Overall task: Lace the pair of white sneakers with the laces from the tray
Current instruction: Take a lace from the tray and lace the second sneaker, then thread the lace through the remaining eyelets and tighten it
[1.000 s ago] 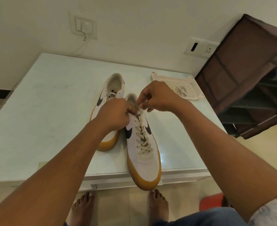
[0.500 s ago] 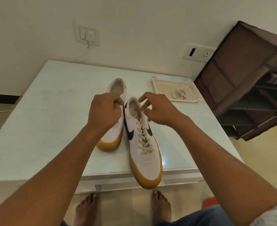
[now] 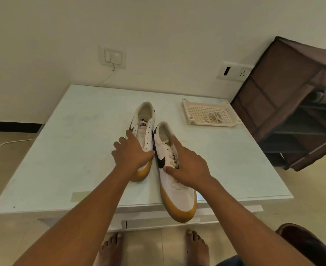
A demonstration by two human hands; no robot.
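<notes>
Unlaced sneaker: likely light, firm-soled, best gripped at its sides; left hand and right hand are laid flat, nothing grasped

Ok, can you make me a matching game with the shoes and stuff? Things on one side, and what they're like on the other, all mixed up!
Things:
1. left shoe
2. right shoe
3. tray
4. rack

What they're like:
A. holds a loose lace
B. laced, toe sticking out past the table edge
C. eyelets empty
D. brown, stands on the floor beside the table

Pairs: 1-C, 2-B, 3-A, 4-D
</notes>
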